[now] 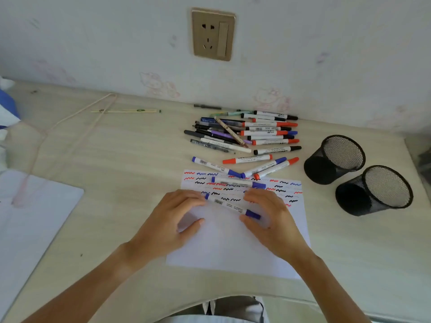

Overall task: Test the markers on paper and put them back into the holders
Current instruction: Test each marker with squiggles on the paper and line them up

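Observation:
A white paper with red, blue and black squiggles along its top lies on the desk in front of me. A blue-capped marker lies slanted across it between my hands. My left hand touches the marker's rear end with its fingertips, and its thumb is apart below. My right hand arches over the cap end, thumb against the cap. A second blue marker lies just beyond. A pile of markers and pens sits farther back. Two black mesh holders stand tilted at the right, holding nothing.
Another white sheet lies at the left, crossed by a pink cable. A thin stick lies near the wall, which carries a gold socket. The desk's curved front edge is just below my arms.

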